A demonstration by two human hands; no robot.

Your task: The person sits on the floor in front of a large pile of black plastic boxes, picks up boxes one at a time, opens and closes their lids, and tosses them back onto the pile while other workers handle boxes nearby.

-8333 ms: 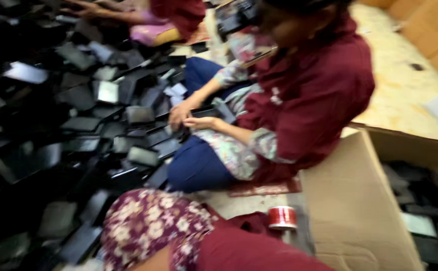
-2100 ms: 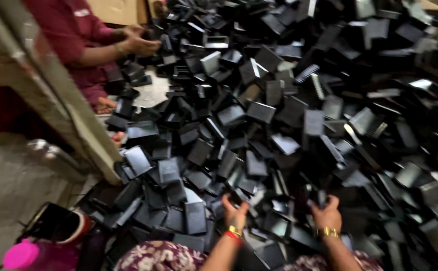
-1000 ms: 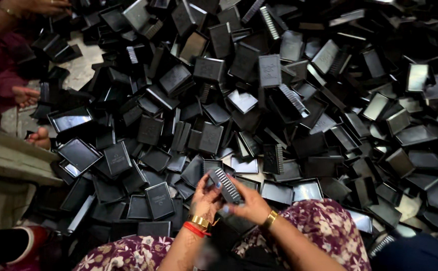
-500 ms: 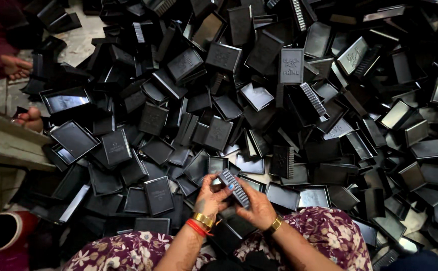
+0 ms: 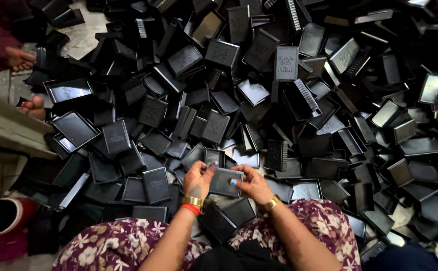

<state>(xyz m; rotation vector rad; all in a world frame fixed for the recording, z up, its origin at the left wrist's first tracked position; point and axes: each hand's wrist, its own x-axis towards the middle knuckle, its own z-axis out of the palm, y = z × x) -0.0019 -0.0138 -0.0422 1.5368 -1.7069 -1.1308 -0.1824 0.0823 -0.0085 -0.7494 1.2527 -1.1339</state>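
Above the lap, left hand (image 5: 199,179) and right hand (image 5: 251,183) grip opposite edges of one flat black tray (image 5: 225,181), fingers curled, wrists angled inward, beside the tray heap (image 5: 299,100).

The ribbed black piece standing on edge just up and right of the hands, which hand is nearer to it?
Right. The right hand lies just below the ribbed piece; the left hand is farther left.

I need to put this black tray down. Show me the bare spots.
Bare floor shows only at upper left, between the black pile and another person's hand. The left hand and right hand hold the tray over the crowded heap.
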